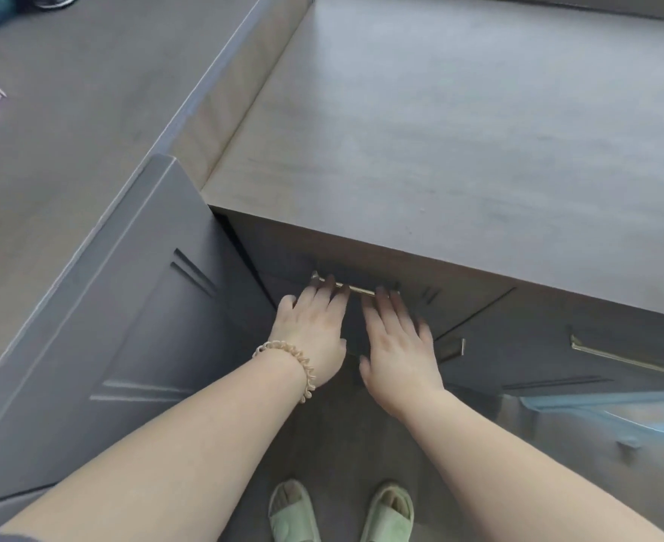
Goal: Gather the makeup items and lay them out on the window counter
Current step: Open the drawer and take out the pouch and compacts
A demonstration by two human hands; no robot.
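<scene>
Middle of frame: left hand (pixel 310 331) and right hand (pixel 397 348) flat, fingers straight, tips on thin gold bar handle (pixel 357 289) of dark drawer (pixel 279 252). Smooth grey wood counter (pixel 440 131) above.

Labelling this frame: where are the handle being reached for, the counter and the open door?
handle (pixel 361 290), head view, middle of the bar.
counter (pixel 440 131), head view, bare top.
open door (pixel 119 326), head view, panel face.
</scene>
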